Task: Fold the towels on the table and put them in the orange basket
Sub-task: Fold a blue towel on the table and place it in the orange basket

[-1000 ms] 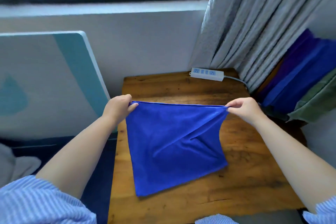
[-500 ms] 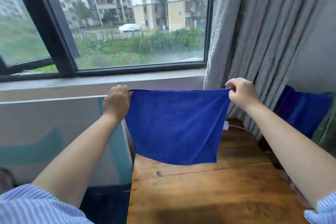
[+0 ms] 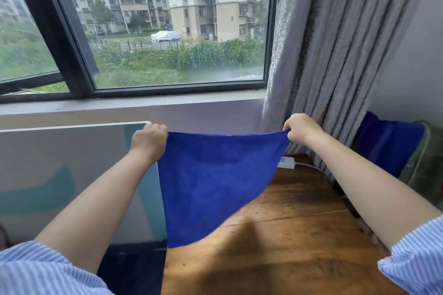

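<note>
— Head view has the blue towel (image 3: 215, 179) hanging in the air above the wooden table (image 3: 287, 235), stretched by its top edge between both hands. Where was it a second ago?

— Draped with its lower part on the tabletop. It has since been lifted clear, and now the top edge sags a little in the middle and the lower end swings toward the left into a point.

— And the hands?

— The left hand (image 3: 148, 140) has its fingers curled tight round the left top corner; the right hand (image 3: 300, 127) pinches the right corner the same way. Neither holds anything else.

— So what does the lift mean for the task?

— My guess is it's a shake-out to get the cloth flat before the first fold, so folding has hardly begun. More blue cloth (image 3: 388, 143) lies piled at the right, beyond the grey curtain (image 3: 323, 55). I can't make out an orange basket anywhere.
</note>
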Motion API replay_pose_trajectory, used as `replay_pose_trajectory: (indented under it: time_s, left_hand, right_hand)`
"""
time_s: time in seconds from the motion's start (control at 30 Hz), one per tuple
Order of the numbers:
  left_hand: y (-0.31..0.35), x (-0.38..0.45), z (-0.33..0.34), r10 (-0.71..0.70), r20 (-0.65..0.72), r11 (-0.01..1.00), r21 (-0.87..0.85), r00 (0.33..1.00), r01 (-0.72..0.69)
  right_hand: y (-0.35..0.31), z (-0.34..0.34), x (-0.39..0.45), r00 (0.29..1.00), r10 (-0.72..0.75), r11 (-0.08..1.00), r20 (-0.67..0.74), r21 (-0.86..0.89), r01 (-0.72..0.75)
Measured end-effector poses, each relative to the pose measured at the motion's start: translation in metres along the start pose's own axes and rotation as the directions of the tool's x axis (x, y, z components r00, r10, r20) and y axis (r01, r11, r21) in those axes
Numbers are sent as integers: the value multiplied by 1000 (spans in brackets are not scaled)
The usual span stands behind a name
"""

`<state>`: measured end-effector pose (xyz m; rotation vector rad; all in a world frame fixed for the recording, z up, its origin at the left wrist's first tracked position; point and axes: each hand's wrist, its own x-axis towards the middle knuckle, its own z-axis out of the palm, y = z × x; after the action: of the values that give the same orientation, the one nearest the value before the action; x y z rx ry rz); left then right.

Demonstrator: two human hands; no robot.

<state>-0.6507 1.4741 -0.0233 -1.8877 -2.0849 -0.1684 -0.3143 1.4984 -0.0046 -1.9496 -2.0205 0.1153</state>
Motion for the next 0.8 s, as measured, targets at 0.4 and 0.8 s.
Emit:
replay_pose_trajectory:
  time_s: [0.4,0.8]
  left_hand:
    - [19,14,43,22,360,983,164,933,-87]
    - [28,93,39,-273,35,891,-368,961,267]
  right_hand:
    - [11,44,9,986,157,986,46,-57,-154]
    - [-4,55,109,964,165,947,-210,306,-95]
